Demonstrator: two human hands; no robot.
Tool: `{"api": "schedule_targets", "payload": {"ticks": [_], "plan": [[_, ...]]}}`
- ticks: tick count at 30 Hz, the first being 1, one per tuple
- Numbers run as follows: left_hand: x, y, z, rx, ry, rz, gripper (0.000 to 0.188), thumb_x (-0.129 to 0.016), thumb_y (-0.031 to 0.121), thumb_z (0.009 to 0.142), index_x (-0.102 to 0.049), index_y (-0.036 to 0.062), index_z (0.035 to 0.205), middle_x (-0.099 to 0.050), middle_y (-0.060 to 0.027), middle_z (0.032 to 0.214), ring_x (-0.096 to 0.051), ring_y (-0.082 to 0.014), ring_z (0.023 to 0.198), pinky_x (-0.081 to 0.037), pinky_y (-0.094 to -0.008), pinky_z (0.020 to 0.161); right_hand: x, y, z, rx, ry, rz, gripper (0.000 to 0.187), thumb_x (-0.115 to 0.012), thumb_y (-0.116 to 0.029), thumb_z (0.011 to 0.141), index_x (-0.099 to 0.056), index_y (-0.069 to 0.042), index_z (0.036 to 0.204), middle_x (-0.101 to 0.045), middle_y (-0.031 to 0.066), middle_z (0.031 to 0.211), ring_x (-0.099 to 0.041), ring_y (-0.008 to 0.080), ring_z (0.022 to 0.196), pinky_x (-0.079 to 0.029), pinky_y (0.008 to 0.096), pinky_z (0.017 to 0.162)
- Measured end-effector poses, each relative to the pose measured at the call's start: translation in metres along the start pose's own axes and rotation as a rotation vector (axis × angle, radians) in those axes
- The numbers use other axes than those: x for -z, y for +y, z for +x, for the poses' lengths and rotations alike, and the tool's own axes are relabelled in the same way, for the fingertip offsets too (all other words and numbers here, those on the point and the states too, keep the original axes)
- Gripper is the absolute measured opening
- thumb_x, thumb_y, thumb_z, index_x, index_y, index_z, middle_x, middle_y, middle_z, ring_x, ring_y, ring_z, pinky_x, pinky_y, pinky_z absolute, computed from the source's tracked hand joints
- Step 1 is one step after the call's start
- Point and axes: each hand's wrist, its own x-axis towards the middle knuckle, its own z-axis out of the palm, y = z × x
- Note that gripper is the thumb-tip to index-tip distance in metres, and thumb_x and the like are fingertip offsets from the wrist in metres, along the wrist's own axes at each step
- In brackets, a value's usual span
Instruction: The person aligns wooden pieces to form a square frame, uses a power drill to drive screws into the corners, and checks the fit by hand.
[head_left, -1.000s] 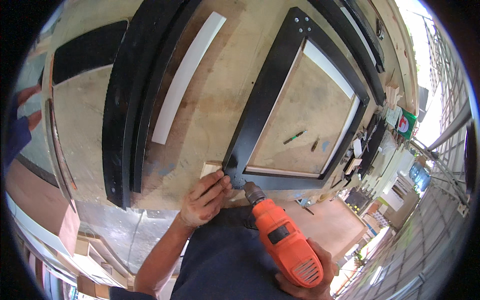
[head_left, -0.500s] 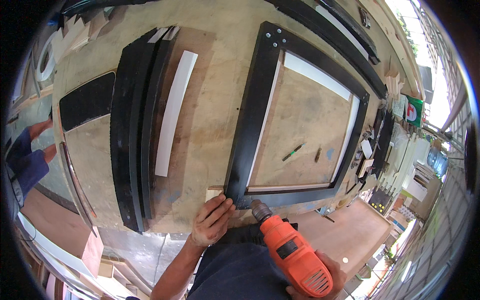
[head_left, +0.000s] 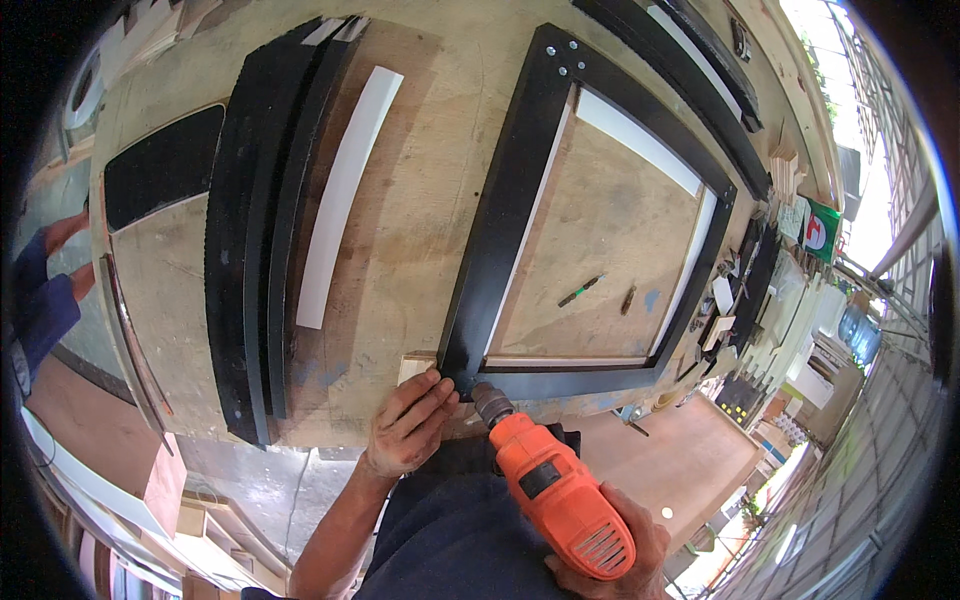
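A black rectangular frame (head_left: 495, 230) with white inner strips lies on the wooden table. Its far-left corner carries several round silver screw heads (head_left: 566, 58). At its near-left corner, the fingers of my left hand (head_left: 410, 425) are bent and pressed together; whatever may be between the fingertips is hidden. A small pale wood block (head_left: 417, 362) sits against the frame's outer edge, just beyond those fingers. My right hand (head_left: 640, 545) is wrapped round an orange power drill (head_left: 550, 485). The drill's metal chuck (head_left: 492, 404) points at that same near corner, close to my left fingertips.
Inside the frame lie a green-and-black pen-like tool (head_left: 581, 291) and a small brown piece (head_left: 628, 299). To the left are a loose white strip (head_left: 345, 200) and stacked black boards (head_left: 262, 230). Small tools and offcuts (head_left: 722, 295) clutter the right side. Another person's legs (head_left: 50, 285) show at far left.
The drill has come left, bringing its chuck closer to the frame's near-left corner and my left fingertips. My left hand stays at that corner. The whole view has shifted slightly.
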Motion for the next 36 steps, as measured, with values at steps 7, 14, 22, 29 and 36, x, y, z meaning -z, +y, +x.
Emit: {"api": "schedule_targets", "payload": {"ticks": [7,14,22,29,36], "plan": [[0.001,-0.002,-0.003,0.009,0.0,-0.028,0.026,-0.081,-0.004,0.072,-0.08,-0.003,0.098,-0.075,-0.0104,0.119,-0.068,-0.0312,0.121,-0.061,-0.0408,0.098,-0.005,-0.002,0.008,0.054,0.012,0.042,0.091,-0.096,-0.026,0.072,-0.051,0.001,0.146,-0.072,0.0234,0.124,-0.075,0.0357,0.11,-0.061,0.0433,0.094],[0.001,0.0,-0.002,0.036,-0.04,-0.038,0.026,-0.08,-0.003,0.072,-0.08,-0.0023,0.098,-0.075,-0.0102,0.12,-0.069,-0.03,0.12,-0.061,-0.04,0.099,-0.005,-0.007,0.01,0.023,0.005,0.047,0.092,-0.097,-0.026,0.071,-0.051,0.001,0.146,-0.072,0.0241,0.122,-0.075,0.0355,0.108,-0.061,0.0425,0.093],[0.002,0.0,0.0,0.032,-0.003,-0.031,0.022,-0.081,-0.002,0.073,-0.081,-0.0006,0.095,-0.076,-0.0083,0.116,-0.069,-0.0282,0.12,-0.062,-0.0383,0.097,-0.006,-0.006,0.012,0.071,0.021,0.011,0.091,-0.097,-0.026,0.07,-0.052,0.001,0.145,-0.073,0.0239,0.122,-0.075,0.0354,0.107,-0.061,0.0425,0.092],[0.002,-0.002,-0.004,0.024,-0.041,-0.033,0.033,-0.08,-0.006,0.07,-0.082,0.0009,0.102,-0.074,-0.0094,0.123,-0.067,-0.0306,0.122,-0.06,-0.0385,0.1,-0.008,-0.006,0.012,0.064,0.025,0.011,0.091,-0.098,-0.026,0.07,-0.052,0.001,0.145,-0.073,0.0233,0.12,-0.076,0.0347,0.106,-0.061,0.0423,0.091],[0.006,-0.002,-0.008,0.04,-0.063,-0.031,0.035,-0.078,-0.006,0.071,-0.082,0.0008,0.105,-0.074,-0.0099,0.124,-0.066,-0.0305,0.124,-0.059,-0.0389,0.102,-0.01,-0.012,0.016,0.072,0.025,0.033,0.087,-0.096,-0.024,0.074,-0.052,0.001,0.144,-0.074,0.0231,0.119,-0.076,0.0346,0.105,-0.062,0.0406,0.089]]}}
